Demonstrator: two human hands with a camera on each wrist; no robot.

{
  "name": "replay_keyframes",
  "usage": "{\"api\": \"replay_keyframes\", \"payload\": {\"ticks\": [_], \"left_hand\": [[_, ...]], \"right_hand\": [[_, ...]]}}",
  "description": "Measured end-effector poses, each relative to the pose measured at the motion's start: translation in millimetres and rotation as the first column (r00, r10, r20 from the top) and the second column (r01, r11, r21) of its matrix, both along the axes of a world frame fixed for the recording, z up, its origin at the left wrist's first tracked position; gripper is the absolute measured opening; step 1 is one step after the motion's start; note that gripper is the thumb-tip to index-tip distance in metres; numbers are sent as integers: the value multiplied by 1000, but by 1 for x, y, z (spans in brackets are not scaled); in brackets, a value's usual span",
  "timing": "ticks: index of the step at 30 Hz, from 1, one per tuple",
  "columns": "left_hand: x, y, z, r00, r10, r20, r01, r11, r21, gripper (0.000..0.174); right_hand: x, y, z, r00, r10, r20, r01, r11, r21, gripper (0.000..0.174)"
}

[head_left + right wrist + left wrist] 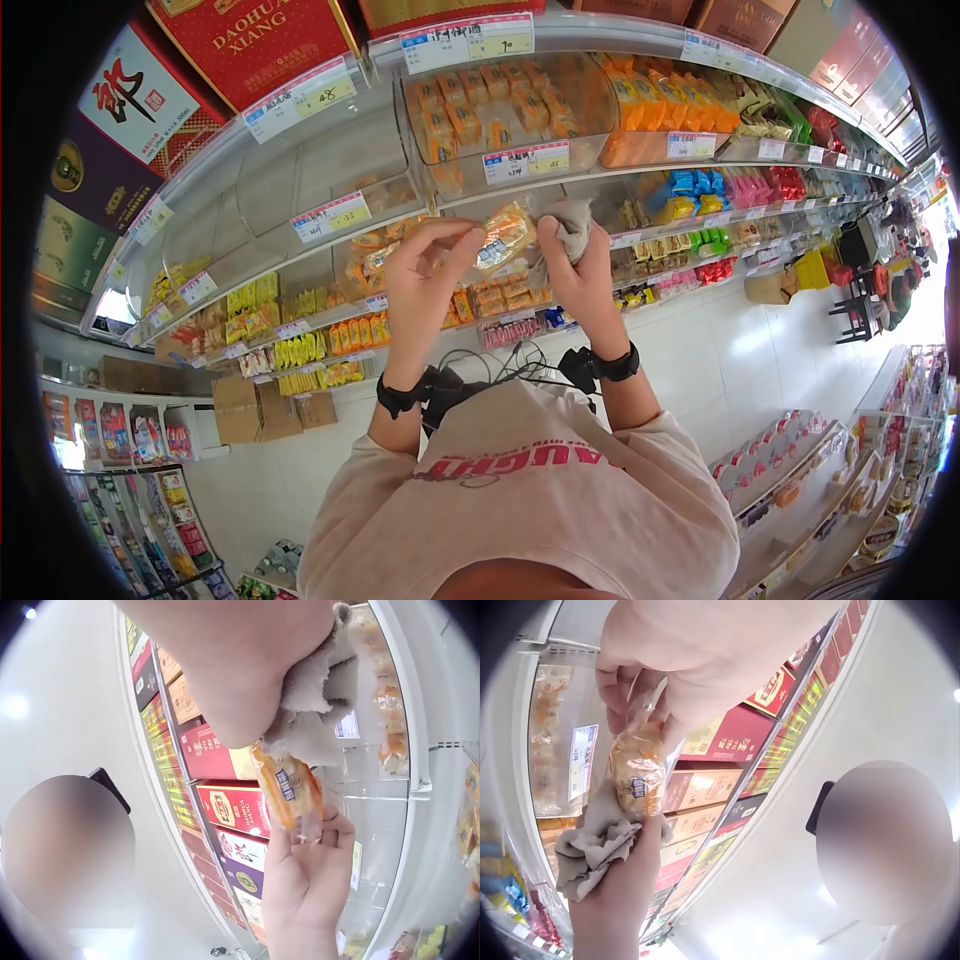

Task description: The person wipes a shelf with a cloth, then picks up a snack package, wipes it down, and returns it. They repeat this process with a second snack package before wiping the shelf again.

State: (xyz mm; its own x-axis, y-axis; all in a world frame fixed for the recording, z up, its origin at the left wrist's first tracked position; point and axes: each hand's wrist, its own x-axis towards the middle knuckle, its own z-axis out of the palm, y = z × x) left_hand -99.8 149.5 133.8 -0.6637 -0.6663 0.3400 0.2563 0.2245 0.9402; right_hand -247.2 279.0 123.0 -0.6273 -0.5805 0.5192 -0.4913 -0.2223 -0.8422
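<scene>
I hold a small clear packet (503, 236) with an orange-yellow snack and a blue label up in front of the shelf bins. My left hand (450, 245) pinches its left end between curled fingers and thumb. My right hand (562, 258) grips a crumpled grey cloth (573, 222) and meets the packet's right end. In the left wrist view the packet (635, 769) hangs from the left hand (694, 656), with the cloth (592, 847) bunched against its lower end. The right wrist view has the cloth (322, 690) above the packet (289, 791) and the left hand's fingers (307, 874) beneath it.
Clear plastic bins (505, 115) of wrapped snacks with price tags (527, 161) line the curved shelves ahead. Red gift boxes (250, 40) stand on the top shelf. Cardboard boxes (255, 408) sit on the white floor at left, and more display racks (800, 480) stand at lower right.
</scene>
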Motion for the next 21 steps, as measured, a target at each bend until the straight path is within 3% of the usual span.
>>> {"api": "replay_keyframes", "payload": {"ticks": [1, 4, 7, 10, 13, 16, 19, 21], "left_hand": [[1, 0, 0, 1000, 3, 5, -3, 1000, -14, 16], [2, 3, 1, 1000, 9, 9, -10, 996, 84, 15], [-4, 9, -1, 993, -106, -51, 112, 986, 125, 14], [-1, 14, 0, 999, -42, 2, 41, 987, 152, 13], [1, 2, 5, 999, -4, -37, 4, 1000, -7, 13], [0, 0, 6, 1000, -25, -18, 24, 998, -52, 13], [-2, 1, 5, 1000, 6, -9, -7, 998, -66, 11], [-2, -3, 3, 1000, -28, -4, 27, 990, -140, 18]], "right_hand": [[-2, 2, -2, 998, 16, -52, -14, 999, 46, 16], [2, 4, -6, 992, 40, 123, -40, 999, 2, 13], [0, -7, -17, 999, 3, -53, -9, 993, -114, 13], [5, -10, -25, 993, -33, 110, 49, 988, -149, 13], [-3, 4, -5, 885, 75, 460, 2, 986, -164, 14], [2, 9, 10, 940, 110, 322, -130, 991, 40, 14], [-2, 3, -1, 986, 147, 72, -152, 986, 64, 16], [-3, 5, -4, 986, 148, 74, -153, 986, 67, 15]]}}
